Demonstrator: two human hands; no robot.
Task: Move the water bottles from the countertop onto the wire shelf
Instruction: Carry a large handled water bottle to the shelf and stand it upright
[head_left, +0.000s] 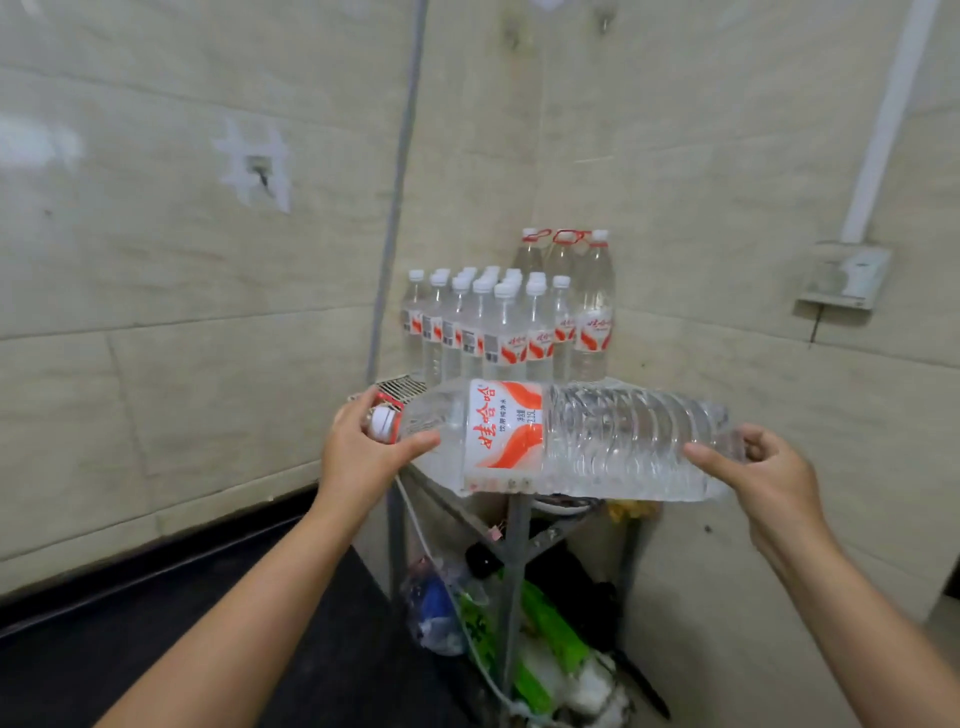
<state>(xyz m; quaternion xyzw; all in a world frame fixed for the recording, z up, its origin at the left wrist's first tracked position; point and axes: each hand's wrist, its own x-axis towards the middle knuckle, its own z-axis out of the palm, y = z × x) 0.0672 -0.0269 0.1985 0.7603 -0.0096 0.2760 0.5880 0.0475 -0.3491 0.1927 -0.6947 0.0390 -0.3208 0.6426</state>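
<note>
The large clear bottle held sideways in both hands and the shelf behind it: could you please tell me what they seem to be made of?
The large clear ribbed bottle looks like thin glossy transparent plastic, given its see-through moulded ridges. The grey wire shelf appears metal, probably painted, given its thin parallel rods.

This looks like the utility corner of a plain home kitchen: beige tiled walls (182, 270) meet above a black countertop (156, 649), a grey metal wire shelf (511, 551) holds stocked clear plastic water bottles (498, 322) (red-and-white labels), with green packets (545, 623) below and a dusty white wall socket (844, 278).
</note>
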